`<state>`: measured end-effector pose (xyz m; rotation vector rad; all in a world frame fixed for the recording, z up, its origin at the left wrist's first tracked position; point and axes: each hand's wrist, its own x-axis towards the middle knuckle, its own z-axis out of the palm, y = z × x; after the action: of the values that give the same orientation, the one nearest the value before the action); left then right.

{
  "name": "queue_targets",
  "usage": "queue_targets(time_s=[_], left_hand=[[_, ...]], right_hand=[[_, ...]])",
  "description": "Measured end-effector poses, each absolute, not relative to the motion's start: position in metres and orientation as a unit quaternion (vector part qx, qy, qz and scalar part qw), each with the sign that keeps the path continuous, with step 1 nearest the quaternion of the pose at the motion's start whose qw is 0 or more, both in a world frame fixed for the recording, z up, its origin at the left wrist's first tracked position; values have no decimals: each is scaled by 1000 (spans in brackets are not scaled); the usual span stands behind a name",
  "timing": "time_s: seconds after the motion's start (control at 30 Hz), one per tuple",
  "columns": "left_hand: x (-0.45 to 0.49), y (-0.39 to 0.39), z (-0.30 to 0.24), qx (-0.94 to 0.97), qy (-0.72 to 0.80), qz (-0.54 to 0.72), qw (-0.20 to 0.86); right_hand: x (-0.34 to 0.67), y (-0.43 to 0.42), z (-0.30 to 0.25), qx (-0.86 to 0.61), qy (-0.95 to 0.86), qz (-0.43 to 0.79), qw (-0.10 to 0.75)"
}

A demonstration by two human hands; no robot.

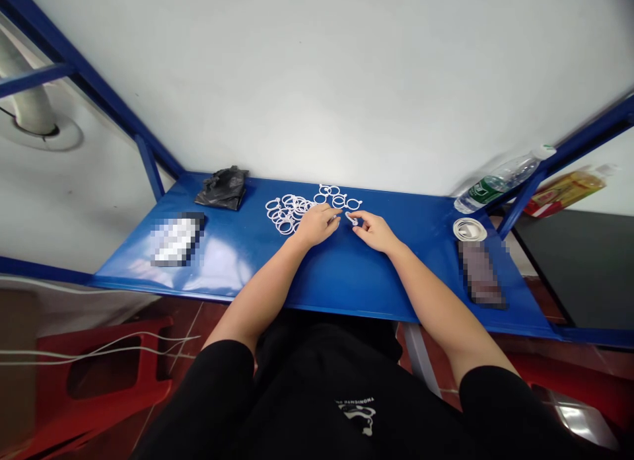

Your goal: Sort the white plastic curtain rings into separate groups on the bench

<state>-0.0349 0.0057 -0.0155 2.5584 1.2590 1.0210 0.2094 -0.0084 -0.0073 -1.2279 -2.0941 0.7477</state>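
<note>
White curtain rings (286,225), each with a small eyelet, lie in a heap on the blue table (238,248), left of the middle. Several more rings (339,200) are spread out behind my hands. My left hand (317,225) is at the right edge of the heap, its fingers extended to the right and slightly apart from the thumb; I make out nothing between them. Between the thumb and fingers of my right hand (372,230) is a single white curtain ring (351,219), tilted and seen nearly edge-on. A small gap separates the two hands.
A black plastic bag (222,188) and a blurred-out flat object (178,240) lie on the left. To the right are a water bottle (500,182), a coiled white cable (469,230) and a blurred-out dark phone-like object (481,273). Blue frame bars (151,166) flank the table.
</note>
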Motion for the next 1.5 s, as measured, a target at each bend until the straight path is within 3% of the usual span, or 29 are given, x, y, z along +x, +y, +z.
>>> queue_targets(time_s=[0.17, 0.33, 0.53, 0.63, 1.0, 1.13, 1.3, 1.5], left_hand=[[-35, 7, -16, 827, 440, 341, 82], [-33, 8, -17, 820, 439, 351, 104], [-29, 11, -23, 838, 427, 335, 51], [-28, 8, -23, 837, 442, 319, 42], [-28, 3, -17, 827, 429, 358, 65], [-25, 2, -16, 766, 429, 443, 181], [-11, 4, -21, 659, 440, 472, 385], [-5, -1, -18, 673, 421, 414, 446]], right_hand=[[212, -7, -10, -471, -782, 279, 298], [212, 2, -13, -494, -803, 149, 299], [202, 10, -15, -524, -833, 106, 146], [203, 8, -16, -515, -841, 109, 126], [221, 9, -16, -461, -848, 79, 248], [209, -2, -13, -392, -853, 67, 339], [191, -12, -16, -304, -873, 85, 372], [191, -13, -24, -321, -857, 91, 394]])
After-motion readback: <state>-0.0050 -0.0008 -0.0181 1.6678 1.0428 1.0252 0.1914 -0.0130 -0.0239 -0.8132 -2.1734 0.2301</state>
